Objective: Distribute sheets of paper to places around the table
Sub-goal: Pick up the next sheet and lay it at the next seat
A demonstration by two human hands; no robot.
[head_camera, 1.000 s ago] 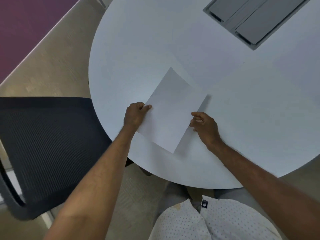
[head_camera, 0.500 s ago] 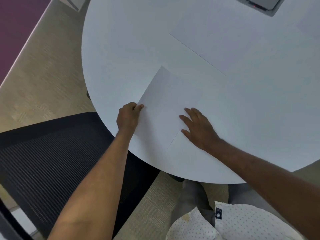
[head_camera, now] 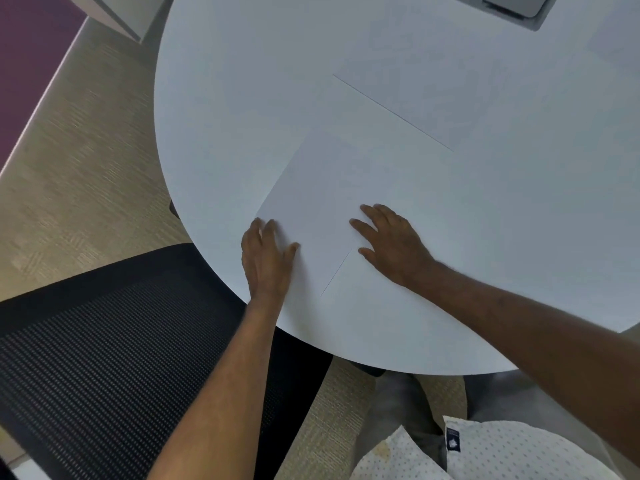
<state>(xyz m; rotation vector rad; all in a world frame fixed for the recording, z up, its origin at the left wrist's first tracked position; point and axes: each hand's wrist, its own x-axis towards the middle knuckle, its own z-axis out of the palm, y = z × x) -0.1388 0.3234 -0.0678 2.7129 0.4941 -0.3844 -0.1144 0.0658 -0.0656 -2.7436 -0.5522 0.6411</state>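
Since half a second ago: left hand (head_camera: 266, 259) has uncurled from the sheet's edge and now lies flat, fingers spread, on the near-left corner of the sheet of paper (head_camera: 332, 199). Right hand (head_camera: 393, 245) stays flat, fingers apart, pressing the sheet's near-right edge. Nothing gripped by either. Sheet lies flat on the round white table (head_camera: 242, 98), near its front rim, between both hands. Second sheet (head_camera: 460, 95) lies farther back. Black mesh chair (head_camera: 104, 358) sits at left.
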